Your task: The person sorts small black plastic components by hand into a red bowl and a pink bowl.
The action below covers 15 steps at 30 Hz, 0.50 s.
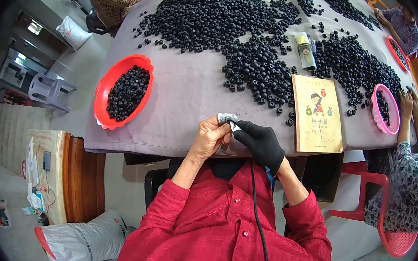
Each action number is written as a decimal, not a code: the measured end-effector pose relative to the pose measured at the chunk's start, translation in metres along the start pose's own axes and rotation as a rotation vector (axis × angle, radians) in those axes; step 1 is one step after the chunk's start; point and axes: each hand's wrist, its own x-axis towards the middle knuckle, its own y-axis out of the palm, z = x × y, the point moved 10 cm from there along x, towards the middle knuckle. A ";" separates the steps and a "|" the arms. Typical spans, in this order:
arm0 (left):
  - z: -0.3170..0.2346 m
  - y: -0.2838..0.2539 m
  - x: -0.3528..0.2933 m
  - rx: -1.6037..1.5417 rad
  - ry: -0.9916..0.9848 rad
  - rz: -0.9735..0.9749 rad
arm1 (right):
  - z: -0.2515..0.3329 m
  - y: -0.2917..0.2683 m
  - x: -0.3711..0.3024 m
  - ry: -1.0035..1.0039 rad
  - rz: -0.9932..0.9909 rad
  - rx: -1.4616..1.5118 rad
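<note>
Small black pieces (259,77): rounded, faintly glossy, many showing a ring-like opening. They lie heaped on the grey surface (184,103) beyond the hands, with more in the red bowl (103,90) at left. Left hand (207,139), pale wrap (227,117) on one finger, meets black-gloved right hand (262,144) near the edge; fingers nearly closed, pinching; cannot tell what they hold.
</note>
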 end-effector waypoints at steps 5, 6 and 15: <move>-0.001 0.000 -0.001 0.039 -0.004 -0.006 | -0.003 0.000 0.001 -0.008 -0.010 -0.006; -0.001 -0.001 0.000 0.055 0.005 -0.015 | -0.003 0.000 0.001 -0.008 -0.008 -0.006; -0.002 0.001 -0.002 0.065 -0.010 -0.001 | -0.006 -0.001 0.002 0.035 -0.014 0.010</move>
